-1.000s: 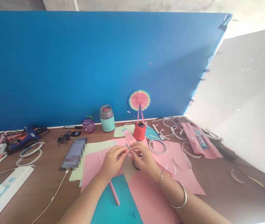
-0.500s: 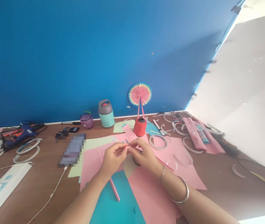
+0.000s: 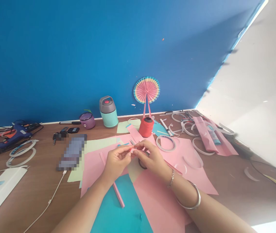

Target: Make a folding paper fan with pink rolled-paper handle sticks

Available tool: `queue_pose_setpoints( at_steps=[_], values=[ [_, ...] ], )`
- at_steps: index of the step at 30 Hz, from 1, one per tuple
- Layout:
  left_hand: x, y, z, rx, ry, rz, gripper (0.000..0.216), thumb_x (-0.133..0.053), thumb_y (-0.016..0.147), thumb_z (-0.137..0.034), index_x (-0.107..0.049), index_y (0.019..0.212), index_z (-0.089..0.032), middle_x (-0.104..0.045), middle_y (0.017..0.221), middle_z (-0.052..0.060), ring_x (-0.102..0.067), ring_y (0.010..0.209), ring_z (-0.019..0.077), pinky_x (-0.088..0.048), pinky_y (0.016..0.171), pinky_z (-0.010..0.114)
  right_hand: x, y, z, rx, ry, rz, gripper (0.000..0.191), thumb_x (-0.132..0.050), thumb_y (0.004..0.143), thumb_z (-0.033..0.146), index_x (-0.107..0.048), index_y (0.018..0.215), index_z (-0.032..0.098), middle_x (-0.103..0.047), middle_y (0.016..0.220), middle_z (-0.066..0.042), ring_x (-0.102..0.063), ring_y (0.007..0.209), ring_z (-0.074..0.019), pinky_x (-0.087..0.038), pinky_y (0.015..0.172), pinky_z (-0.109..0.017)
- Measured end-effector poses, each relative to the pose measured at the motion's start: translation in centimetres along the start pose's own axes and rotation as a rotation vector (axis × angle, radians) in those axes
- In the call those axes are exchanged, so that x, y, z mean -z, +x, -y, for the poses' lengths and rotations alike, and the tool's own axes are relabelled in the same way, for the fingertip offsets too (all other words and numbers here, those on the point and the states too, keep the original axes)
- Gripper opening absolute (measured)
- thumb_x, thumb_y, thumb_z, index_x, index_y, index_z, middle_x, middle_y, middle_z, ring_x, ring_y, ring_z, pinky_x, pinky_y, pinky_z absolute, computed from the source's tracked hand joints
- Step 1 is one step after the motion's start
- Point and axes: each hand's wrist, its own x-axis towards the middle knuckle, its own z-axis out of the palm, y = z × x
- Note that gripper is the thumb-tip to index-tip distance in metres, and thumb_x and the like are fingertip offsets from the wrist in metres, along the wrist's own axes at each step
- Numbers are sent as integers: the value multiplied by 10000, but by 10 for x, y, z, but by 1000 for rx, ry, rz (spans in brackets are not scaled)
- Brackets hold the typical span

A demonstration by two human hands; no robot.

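Observation:
My left hand [image 3: 118, 160] and my right hand [image 3: 150, 155] meet fingertip to fingertip above the papers. Pinched between them is a small reddish-pink piece [image 3: 131, 150] with a whitish part; the fingers hide most of it, so its kind is unclear. A pair of scissors lies under my right hand, its blade tips [image 3: 132, 142] and part of a dark handle [image 3: 142, 164] showing. A folded pink paper strip [image 3: 118, 195] passes beneath my left hand over a teal sheet [image 3: 111, 213] and pink paper [image 3: 158, 200]. Just beyond the hands stands a red thread spool [image 3: 146, 128].
A round pleated paper fan [image 3: 147, 90] rises behind the spool. Left are a jar [image 3: 109, 116], purple pot [image 3: 87, 121], phone [image 3: 73, 152], glue gun [image 3: 16, 134] and power strip [image 3: 4, 191]. Right are a tape roll [image 3: 166, 144], marker [image 3: 166, 127] and folded pink paper [image 3: 204, 134].
The camera view has tilted and shifted a little, so the back items appear higher. Both hands stay together, fingers slightly shifted, and more of the whitish part shows between them.

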Motion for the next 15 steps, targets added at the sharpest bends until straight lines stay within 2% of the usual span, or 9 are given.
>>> queue_pose_setpoints(
  at_steps=[4, 10, 15],
  values=[
    [-1, 0, -1, 20, -8, -5, 256, -693, 724, -297, -713, 923, -137, -723, 975, 93, -685, 908, 240, -574, 833, 380, 1, 0, 0, -5, 3, -6, 158, -603, 834, 357, -646, 877, 211, -637, 830, -34, -584, 787, -170, -461, 715, -307],
    [0, 1, 5, 11, -17, -28, 223, -702, 711, -302, -720, 859, -136, -742, 890, 79, -708, 778, 215, -590, 787, 374, 0, -1, 2, -2, 8, 14, 115, -622, 822, 320, -638, 848, 209, -633, 800, -17, -584, 761, -158, -458, 717, -301],
    [1, 0, 1, 30, 9, 10, 269, -684, 717, -335, -725, 892, -136, -724, 994, 102, -697, 852, 240, -584, 797, 394, 2, 0, 3, -3, 5, 17, 136, -623, 823, 339, -642, 858, 209, -646, 821, -26, -589, 771, -164, -461, 703, -298]
  ],
)
